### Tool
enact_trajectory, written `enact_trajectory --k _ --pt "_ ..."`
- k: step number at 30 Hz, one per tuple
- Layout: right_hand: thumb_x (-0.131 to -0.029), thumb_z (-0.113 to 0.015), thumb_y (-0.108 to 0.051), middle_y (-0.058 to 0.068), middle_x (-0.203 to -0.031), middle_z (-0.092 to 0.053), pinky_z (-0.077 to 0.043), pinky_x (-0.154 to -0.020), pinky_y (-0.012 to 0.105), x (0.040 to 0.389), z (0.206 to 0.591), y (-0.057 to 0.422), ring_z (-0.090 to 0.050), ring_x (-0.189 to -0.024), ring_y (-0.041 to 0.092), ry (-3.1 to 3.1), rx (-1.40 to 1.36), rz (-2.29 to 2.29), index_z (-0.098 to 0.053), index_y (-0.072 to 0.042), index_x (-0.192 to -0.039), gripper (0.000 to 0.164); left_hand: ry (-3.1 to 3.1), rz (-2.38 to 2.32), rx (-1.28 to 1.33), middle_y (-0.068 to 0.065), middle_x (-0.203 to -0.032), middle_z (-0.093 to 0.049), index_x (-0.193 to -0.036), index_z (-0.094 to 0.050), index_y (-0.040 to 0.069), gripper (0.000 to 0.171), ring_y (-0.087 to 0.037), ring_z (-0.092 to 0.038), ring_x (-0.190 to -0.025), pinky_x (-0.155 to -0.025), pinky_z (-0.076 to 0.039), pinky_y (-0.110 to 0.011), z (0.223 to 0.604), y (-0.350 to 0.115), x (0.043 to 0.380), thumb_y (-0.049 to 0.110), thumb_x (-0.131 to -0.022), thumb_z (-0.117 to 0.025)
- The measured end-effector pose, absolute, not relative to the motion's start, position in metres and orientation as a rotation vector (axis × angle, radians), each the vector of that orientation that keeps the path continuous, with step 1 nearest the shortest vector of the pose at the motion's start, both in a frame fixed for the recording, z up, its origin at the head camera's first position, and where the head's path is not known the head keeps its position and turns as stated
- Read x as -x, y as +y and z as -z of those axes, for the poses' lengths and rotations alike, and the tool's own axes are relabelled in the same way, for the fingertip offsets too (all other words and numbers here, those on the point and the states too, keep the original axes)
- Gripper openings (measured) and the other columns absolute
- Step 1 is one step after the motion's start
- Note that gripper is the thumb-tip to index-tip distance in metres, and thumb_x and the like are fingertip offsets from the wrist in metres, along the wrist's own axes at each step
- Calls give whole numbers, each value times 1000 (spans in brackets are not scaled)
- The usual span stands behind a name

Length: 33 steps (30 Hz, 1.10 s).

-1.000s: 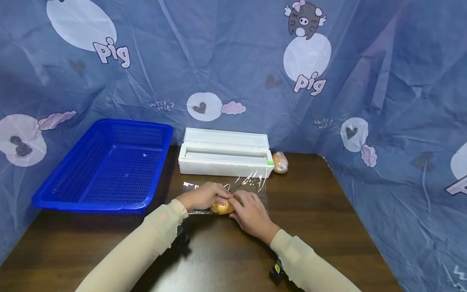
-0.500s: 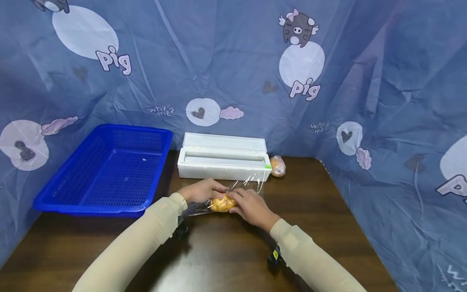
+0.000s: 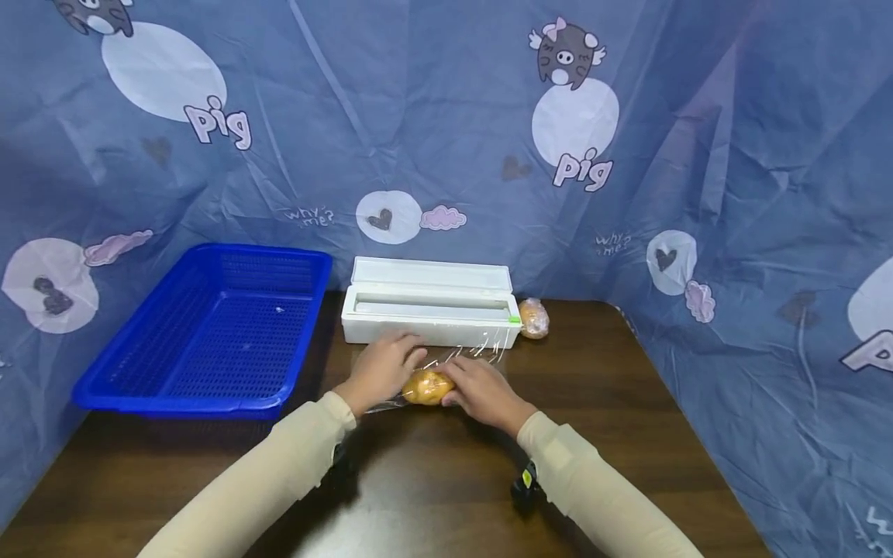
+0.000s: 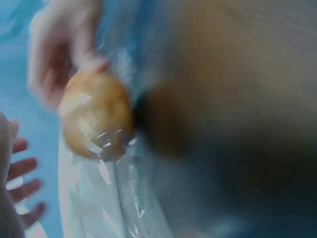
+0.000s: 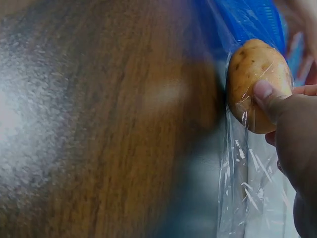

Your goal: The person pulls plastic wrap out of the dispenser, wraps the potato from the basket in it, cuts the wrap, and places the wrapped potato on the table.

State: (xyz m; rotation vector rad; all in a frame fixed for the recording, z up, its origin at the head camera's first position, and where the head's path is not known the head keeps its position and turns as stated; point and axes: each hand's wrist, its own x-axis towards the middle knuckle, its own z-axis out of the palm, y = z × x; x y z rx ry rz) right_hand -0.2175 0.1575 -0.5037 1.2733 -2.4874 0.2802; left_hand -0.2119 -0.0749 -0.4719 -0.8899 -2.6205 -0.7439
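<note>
A yellow-brown potato (image 3: 425,387) lies under clear plastic wrap (image 5: 252,183), which clings to its skin in glossy creases. My right hand (image 3: 484,394) grips the potato's right end, thumb pressed on the near side and fingers behind, as the right wrist view shows. On the other side, my left hand (image 3: 384,367) hovers by the potato with fingers spread, holding nothing. In the left wrist view its fingers (image 4: 24,191) stand apart from the potato. The film runs back from the potato to a white wrap dispenser box (image 3: 425,331), its lid raised.
A blue plastic basket (image 3: 177,404) stands at the left of the brown wooden table (image 3: 446,496). Another potato wrapped in film (image 3: 534,318) sits at the dispenser's right end. A blue patterned cloth (image 3: 460,101) hangs behind.
My left hand has let go of the potato and moved back and left, its fingers opening. The right hand keeps hold of the potato, now lying under the film.
</note>
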Motion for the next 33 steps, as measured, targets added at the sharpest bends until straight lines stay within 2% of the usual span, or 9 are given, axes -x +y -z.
enact_trajectory --k 5,8,11,19,24,29,33 --pt "-84 -77 -39 8 -116 -64 -52 -86 43 219 499 159 -64 -104 24 -2530 -1274 -325 -58 -10 -128 56 -2357 225 999 -11 -116 -69 -120 -70 6 43 -29 -62 -110 -90 -50 -45 488 -67 187 34 -88 -78" --pt "-87 -75 -38 7 -120 -64 -52 -89 43 220 496 160 -63 -107 23 -2593 -1263 -353 -57 -10 -130 54 -2388 154 981 -10 -121 -68 -127 -66 6 58 -29 -61 -114 -92 -47 -46 497 -66 183 40 -83 -82" --pt "-92 -71 -37 7 -123 -64 -51 -92 44 221 495 160 -62 -111 22 -2646 -1261 -365 -56 -12 -134 51 -2447 141 937 -10 -125 -67 -130 -64 8 65 -28 -59 -117 -94 -45 -48 500 -67 183 41 -79 -86" --pt "-97 -67 -36 4 -125 -64 -50 -96 43 222 494 163 -61 -114 20 -2710 -1255 -341 -54 -17 -141 49 -2490 134 951 -9 -126 -68 -130 -64 9 60 -27 -60 -116 -91 -47 -46 499 -67 186 35 -80 -85" --pt "-99 -64 -39 3 -130 -64 -47 -101 44 226 490 173 -60 -120 21 -2780 -1243 -268 -52 -20 -147 53 -2482 160 983 -7 -122 -69 -126 -65 9 59 -26 -62 -111 -86 -49 -45 498 -66 194 31 -77 -88" --pt "-98 -62 -46 5 -125 -66 -48 -99 44 234 484 190 -61 -115 24 -2824 -1194 -149 -59 -16 -141 52 -2540 180 1018 -5 -123 -70 -127 -65 12 58 -26 -63 -111 -84 -51 -44 492 -66 201 30 -76 -88" --pt "-97 -66 -43 9 -126 -64 -44 -102 49 230 473 191 -58 -118 29 -2788 -1048 -218 -61 -12 -138 51 -2585 187 1026 -5 -121 -70 -126 -65 12 56 -26 -63 -109 -84 -52 -44 488 -67 204 29 -77 -88"
